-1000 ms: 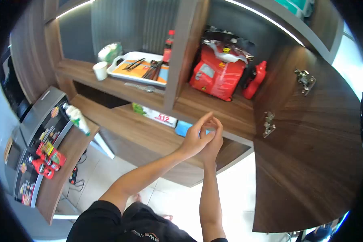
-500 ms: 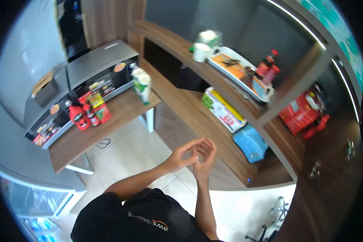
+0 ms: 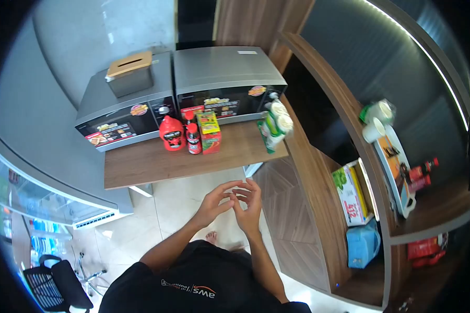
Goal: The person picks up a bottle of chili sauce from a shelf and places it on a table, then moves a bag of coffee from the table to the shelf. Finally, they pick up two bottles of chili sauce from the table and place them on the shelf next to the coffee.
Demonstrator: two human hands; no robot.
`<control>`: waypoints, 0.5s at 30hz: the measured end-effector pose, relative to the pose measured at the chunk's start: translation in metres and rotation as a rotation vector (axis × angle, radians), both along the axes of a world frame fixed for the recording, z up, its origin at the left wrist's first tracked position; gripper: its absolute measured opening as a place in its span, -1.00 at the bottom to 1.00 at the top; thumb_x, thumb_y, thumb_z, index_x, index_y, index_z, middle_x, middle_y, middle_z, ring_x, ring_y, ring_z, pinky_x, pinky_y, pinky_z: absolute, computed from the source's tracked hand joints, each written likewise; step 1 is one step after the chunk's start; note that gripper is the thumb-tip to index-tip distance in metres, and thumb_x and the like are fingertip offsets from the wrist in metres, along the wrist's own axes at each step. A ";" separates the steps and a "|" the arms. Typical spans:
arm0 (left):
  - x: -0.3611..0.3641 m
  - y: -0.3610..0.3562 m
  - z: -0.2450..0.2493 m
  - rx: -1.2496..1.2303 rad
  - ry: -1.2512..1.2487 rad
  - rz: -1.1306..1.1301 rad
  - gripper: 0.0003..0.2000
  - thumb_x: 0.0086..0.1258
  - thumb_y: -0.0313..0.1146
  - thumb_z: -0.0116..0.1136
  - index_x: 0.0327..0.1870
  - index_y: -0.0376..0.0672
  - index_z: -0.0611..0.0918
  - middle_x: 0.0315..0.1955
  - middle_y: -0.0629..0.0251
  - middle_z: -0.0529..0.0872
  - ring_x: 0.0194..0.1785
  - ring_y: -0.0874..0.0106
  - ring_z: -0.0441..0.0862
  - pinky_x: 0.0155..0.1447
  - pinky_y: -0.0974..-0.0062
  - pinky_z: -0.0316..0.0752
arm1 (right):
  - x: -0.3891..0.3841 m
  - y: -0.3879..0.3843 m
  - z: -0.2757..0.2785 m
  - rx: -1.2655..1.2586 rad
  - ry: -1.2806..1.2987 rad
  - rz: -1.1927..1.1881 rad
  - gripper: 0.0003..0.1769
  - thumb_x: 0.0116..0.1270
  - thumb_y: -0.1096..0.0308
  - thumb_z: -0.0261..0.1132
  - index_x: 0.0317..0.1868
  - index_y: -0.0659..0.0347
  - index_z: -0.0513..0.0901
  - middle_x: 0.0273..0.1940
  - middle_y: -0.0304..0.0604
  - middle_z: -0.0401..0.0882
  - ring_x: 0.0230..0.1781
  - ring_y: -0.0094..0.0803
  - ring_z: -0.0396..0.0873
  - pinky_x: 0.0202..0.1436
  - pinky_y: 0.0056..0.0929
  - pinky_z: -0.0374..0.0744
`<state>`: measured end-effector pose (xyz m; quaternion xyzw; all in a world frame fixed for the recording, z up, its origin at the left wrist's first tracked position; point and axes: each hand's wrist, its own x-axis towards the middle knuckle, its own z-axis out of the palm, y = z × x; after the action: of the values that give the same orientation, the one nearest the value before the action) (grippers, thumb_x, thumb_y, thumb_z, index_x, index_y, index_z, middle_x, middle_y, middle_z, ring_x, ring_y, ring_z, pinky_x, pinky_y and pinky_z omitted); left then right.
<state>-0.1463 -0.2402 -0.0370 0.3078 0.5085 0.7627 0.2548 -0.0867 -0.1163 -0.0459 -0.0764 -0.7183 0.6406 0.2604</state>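
Note:
My left hand point(image 3: 214, 204) and my right hand point(image 3: 248, 207) are raised in front of my chest, fingertips close together. Their fingers are curved and apart, and neither holds anything. Beyond them is a wooden table point(image 3: 156, 166). Nearest on it stand a red sauce bottle point(image 3: 172, 134), a smaller red-capped bottle point(image 3: 194, 140) and a red and green packet point(image 3: 210, 136). To their right, a green and white package of cups point(image 3: 274, 126) leans near the table's end.
Two grey microwaves point(image 3: 227, 70) sit at the table's back, a tissue box point(image 3: 130, 73) on the left one. On the right, shelves hold a white tray point(image 3: 397, 169), a carton point(image 3: 352, 195) and a blue bag point(image 3: 363, 245). An office chair point(image 3: 57, 284) stands lower left.
The view has turned left, so the table and microwaves sit nearer the centre and the shelves farther right. Both hands remain raised together, fingers apart.

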 end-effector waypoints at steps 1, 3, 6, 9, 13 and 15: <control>-0.007 -0.009 0.000 0.011 -0.038 0.052 -0.50 0.39 -0.34 0.10 0.32 -0.29 0.34 0.33 0.10 0.36 0.38 0.32 0.30 0.38 0.29 0.23 | -0.011 -0.006 -0.002 -0.005 -0.005 0.022 -0.38 0.22 0.57 0.30 0.27 0.29 0.27 0.05 0.02 0.49 -0.04 -0.30 0.59 -0.03 -0.38 0.61; -0.016 -0.025 -0.005 0.006 -0.085 0.127 -0.51 0.39 -0.39 0.09 0.32 -0.29 0.34 0.32 0.12 0.37 0.36 0.34 0.32 0.36 0.32 0.25 | -0.031 -0.017 -0.010 -0.028 -0.051 0.119 -0.39 0.23 0.57 0.30 0.27 0.27 0.28 0.03 0.01 0.50 -0.05 -0.30 0.60 -0.04 -0.38 0.61; -0.029 -0.044 -0.011 0.013 -0.140 0.253 -0.52 0.39 -0.44 0.07 0.33 -0.29 0.34 0.30 0.12 0.39 0.35 0.36 0.34 0.34 0.34 0.27 | -0.063 -0.032 -0.017 -0.007 -0.080 0.221 -0.41 0.23 0.57 0.30 0.26 0.25 0.30 0.01 -0.02 0.52 -0.07 -0.31 0.61 -0.04 -0.39 0.62; -0.046 -0.058 -0.022 0.010 -0.150 0.385 -0.53 0.39 -0.47 0.06 0.32 -0.29 0.34 0.29 0.12 0.40 0.35 0.34 0.34 0.35 0.33 0.27 | -0.096 -0.045 -0.026 -0.009 -0.113 0.345 -0.41 0.24 0.59 0.29 0.26 0.25 0.29 0.02 -0.03 0.51 -0.07 -0.33 0.61 -0.04 -0.41 0.61; -0.076 -0.071 -0.027 -0.012 -0.158 0.553 -0.52 0.38 -0.47 0.06 0.32 -0.28 0.34 0.26 0.12 0.43 0.35 0.33 0.34 0.35 0.31 0.28 | -0.147 -0.056 -0.032 -0.045 -0.156 0.516 -0.42 0.27 0.56 0.28 0.27 0.24 0.28 0.04 -0.04 0.50 -0.03 -0.34 0.59 0.00 -0.41 0.58; -0.096 -0.075 -0.032 0.062 -0.190 0.618 -0.52 0.37 -0.48 0.06 0.32 -0.28 0.35 0.25 0.12 0.45 0.35 0.32 0.34 0.35 0.31 0.28 | -0.177 -0.057 -0.041 -0.093 -0.181 0.619 -0.39 0.26 0.56 0.28 0.29 0.22 0.25 0.08 -0.03 0.47 -0.01 -0.33 0.58 0.01 -0.40 0.59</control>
<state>-0.2427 -0.3152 -0.0690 0.0738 0.5283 0.8444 0.0482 -0.2635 -0.1735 -0.0866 0.0771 -0.6975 0.7123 -0.0157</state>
